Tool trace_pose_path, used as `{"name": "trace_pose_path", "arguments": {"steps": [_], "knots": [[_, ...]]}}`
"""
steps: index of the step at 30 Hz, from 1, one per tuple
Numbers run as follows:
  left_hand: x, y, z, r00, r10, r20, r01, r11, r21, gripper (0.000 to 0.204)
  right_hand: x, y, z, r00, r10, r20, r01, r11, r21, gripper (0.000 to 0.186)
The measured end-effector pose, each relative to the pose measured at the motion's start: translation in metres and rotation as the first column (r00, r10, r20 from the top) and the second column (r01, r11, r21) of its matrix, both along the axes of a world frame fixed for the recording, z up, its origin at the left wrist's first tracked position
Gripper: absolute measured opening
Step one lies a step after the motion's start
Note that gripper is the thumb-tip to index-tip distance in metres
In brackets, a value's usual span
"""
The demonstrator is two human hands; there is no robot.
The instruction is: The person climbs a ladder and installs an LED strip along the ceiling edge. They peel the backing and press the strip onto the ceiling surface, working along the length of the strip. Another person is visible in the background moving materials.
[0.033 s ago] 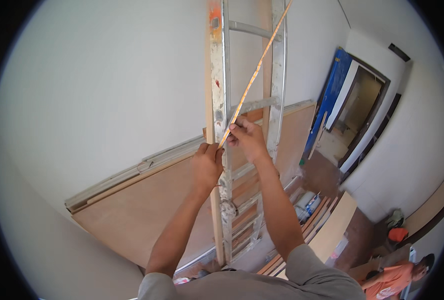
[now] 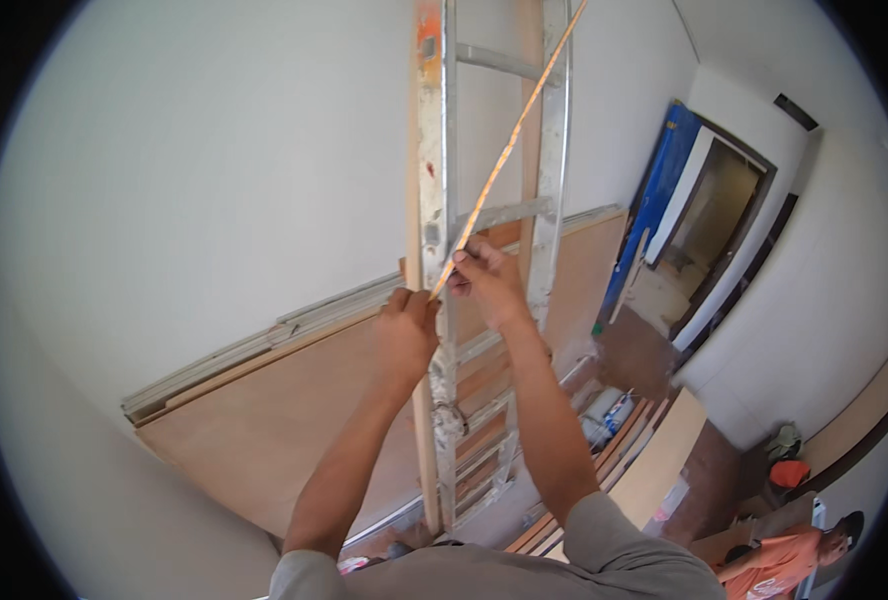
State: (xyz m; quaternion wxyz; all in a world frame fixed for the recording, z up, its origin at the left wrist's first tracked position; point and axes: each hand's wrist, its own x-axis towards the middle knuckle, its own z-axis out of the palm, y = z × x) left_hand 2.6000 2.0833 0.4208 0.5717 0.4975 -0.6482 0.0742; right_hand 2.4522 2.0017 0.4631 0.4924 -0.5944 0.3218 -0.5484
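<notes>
The thin yellow tape (image 2: 509, 150) runs up and away from the fingertips, its lower end pinched closed in the right hand (image 2: 486, 282), while just beside it the left hand (image 2: 404, 335) wraps a wooden strip (image 2: 416, 200) against the ladder (image 2: 444, 180), so measuring seems underway, and steady tension matters next.
</notes>
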Motion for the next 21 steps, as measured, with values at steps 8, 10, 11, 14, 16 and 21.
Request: {"name": "trace_pose_path", "arguments": {"steps": [8, 10, 11, 14, 16, 21], "knots": [[0.023, 0.021, 0.032, 0.982, -0.110, -0.155, 0.153, 0.942, 0.299, 0.015, 0.024, 0.013, -0.008, 0.950, 0.194, 0.244, -0.216, 0.974, 0.068, 0.023], [0.026, 0.016, 0.036, 0.933, -0.201, -0.299, 0.293, 0.905, 0.309, 0.019, 0.021, 0.015, -0.008, 0.870, 0.317, 0.378, -0.368, 0.927, 0.069, 0.022], [0.026, 0.021, 0.038, 0.845, -0.242, -0.477, 0.435, 0.830, 0.350, 0.018, 0.024, 0.018, -0.011, 0.851, 0.322, 0.416, -0.371, 0.928, 0.040, 0.023], [0.013, 0.039, 0.072, 0.641, -0.337, -0.689, 0.672, 0.681, 0.291, 0.016, 0.026, 0.006, -0.025, 0.884, 0.188, 0.427, -0.225, 0.974, 0.037, 0.022], [0.019, 0.043, 0.075, 0.563, -0.385, -0.731, 0.738, 0.633, 0.234, 0.016, 0.039, 0.011, -0.024, 0.885, 0.156, 0.440, -0.188, 0.982, 0.031, 0.022], [0.028, 0.030, 0.038, 0.753, -0.297, -0.587, 0.561, 0.757, 0.336, 0.020, 0.050, 0.035, -0.002, 0.936, 0.057, 0.348, -0.110, 0.985, 0.136, 0.019]]}}
